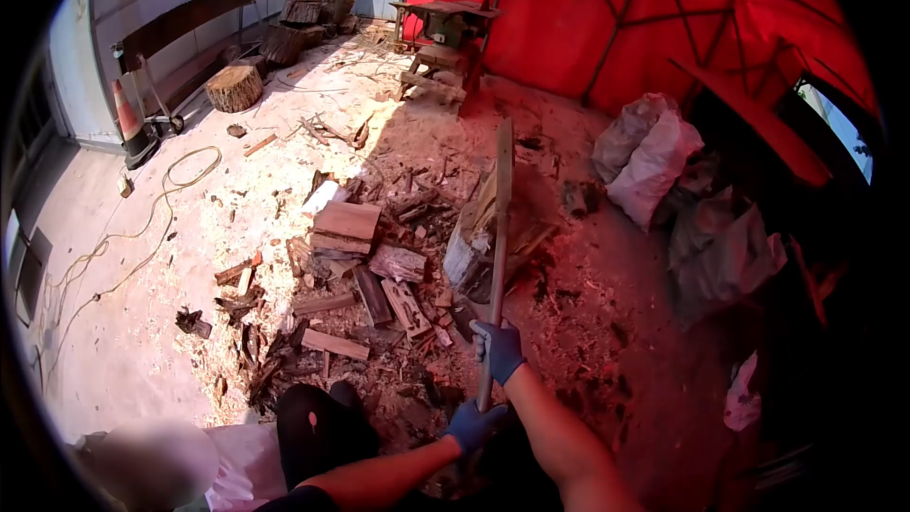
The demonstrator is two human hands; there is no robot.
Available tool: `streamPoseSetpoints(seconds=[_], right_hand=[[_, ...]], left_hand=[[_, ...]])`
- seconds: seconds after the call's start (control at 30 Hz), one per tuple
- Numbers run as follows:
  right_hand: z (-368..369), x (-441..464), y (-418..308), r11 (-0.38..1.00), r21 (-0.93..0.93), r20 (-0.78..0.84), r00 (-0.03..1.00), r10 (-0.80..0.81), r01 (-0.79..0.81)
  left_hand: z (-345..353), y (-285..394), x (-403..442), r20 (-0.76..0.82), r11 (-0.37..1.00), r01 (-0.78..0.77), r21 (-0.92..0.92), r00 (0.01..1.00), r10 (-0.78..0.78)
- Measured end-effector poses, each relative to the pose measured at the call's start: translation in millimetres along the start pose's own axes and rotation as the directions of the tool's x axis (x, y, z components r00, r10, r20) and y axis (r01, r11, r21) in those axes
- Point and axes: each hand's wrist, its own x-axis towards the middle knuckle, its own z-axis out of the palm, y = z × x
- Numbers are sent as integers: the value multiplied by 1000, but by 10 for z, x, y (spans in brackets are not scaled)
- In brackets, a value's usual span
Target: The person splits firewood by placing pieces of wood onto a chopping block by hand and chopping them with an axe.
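Observation:
Both my hands wear blue gloves and are wrapped round the shaft of a long-handled tool (499,261). My left hand (474,425) grips its lower end, close to my body. Higher up the shaft, my right hand (498,349) is closed round it. The tool points up and away from me; its far part is wider and flat, and I cannot make out its exact kind. Just behind it stands a thick chunk of wood (466,251) with a pale side, partly hidden by the shaft. I cannot tell whether the tool touches it.
Split firewood (346,226) and chips lie ahead and to the left. Full sacks (654,152) stand at right by a red tent wall (569,28). A cord (166,194), traffic cone (128,114), round log (234,87) and machine stand (441,62) are farther off. A blurred person sits lower left.

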Motion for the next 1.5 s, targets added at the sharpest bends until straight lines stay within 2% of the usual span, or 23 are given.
streamPoseSetpoints(seconds=[0.07, 0.1, 0.13, 0.2, 0.37, 0.4, 0.53, 0.63, 0.73, 0.8, 0.97, 1.03, 1.13, 1.5], right_hand=[[-114, -239, -219, 992, 123, 33, 999, 27, -31], [-254, -234, -218, 985, 153, 87, 994, 70, -83], [-357, -281, -249, 976, 167, 94, 988, 123, -137], [-530, -414, -244, 961, 230, 131, 983, 125, -153], [-757, -518, 65, 937, 271, 99, 974, 202, -222], [-741, -522, 68, 927, 285, 95, 970, 224, -242], [-691, -577, 23, 949, 243, 139, 975, 172, -202], [-644, -528, 32, 967, 179, 107, 981, 165, -182], [-612, -481, 3, 969, 159, 108, 979, 171, -186], [-598, -422, 25, 964, 172, 135, 974, 183, -205], [-588, -335, 43, 956, 184, 128, 970, 207, -228], [-577, -353, 26, 970, 131, 65, 978, 197, -205], [-555, -380, 7, 972, 94, 58, 976, 210, -215], [-498, -303, 139, 978, 92, 5, 982, 187, -186]], left_hand=[[97, 16, -110, 88, 998, -23, -51, 996, 27], [150, 228, -289, 63, 991, -108, -82, 992, 113], [208, 181, -323, 57, 992, -105, -74, 992, 109], [315, 125, -380, 163, 1000, -12, -16, 986, 15], [530, 106, -752, 110, 999, -31, 21, 993, 28], [537, 189, -816, 110, 1000, 21, 7, 994, -22], [567, 98, -775, 114, 992, 104, -78, 989, -95], [634, -20, -655, 64, 992, 12, -127, 998, -3], [617, 2, -628, 59, 995, 28, -95, 998, -22], [646, 6, -621, -9, 992, 1, -125, 1000, -2], [603, 112, -623, 41, 986, 65, -156, 997, -59], [600, 68, -581, 51, 987, 63, -150, 997, -56], [588, 5, -533, 67, 981, 61, -185, 997, -50], [464, -188, -406, 123, 953, 75, -295, 992, -40]])
